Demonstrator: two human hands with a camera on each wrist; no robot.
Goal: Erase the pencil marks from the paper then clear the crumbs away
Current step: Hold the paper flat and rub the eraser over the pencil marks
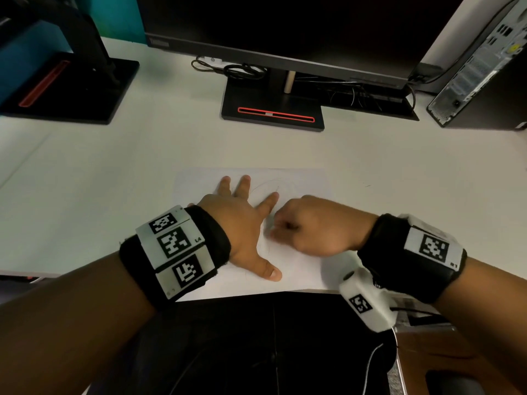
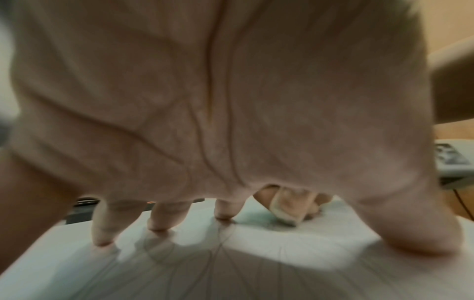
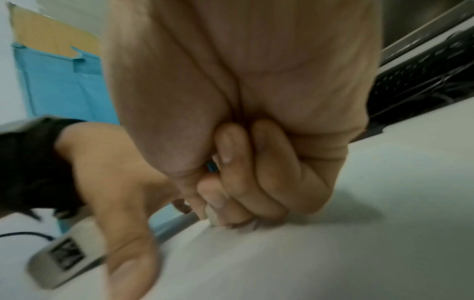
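A white sheet of paper [image 1: 302, 183] lies on the desk near its front edge, with faint curved pencil marks [image 1: 265, 186] on it. My left hand [image 1: 245, 220] lies flat on the sheet, fingers spread and straight, pressing it down. In the left wrist view the fingertips [image 2: 102, 241] touch the paper [image 2: 256, 263]. Just to its right, my right hand [image 1: 285, 228] is curled into a fist around a small whitish eraser [image 2: 287, 207], whose end [image 3: 212, 220] meets the paper. Most of the eraser is hidden inside the fist.
A black monitor stand [image 1: 272, 109] with a red slot stands behind the paper, with tangled cables [image 1: 242, 69] beyond it. A second stand [image 1: 71, 86] is at the far left and a computer tower [image 1: 482, 67] at the far right. The desk's front edge [image 1: 256, 293] runs just below my hands.
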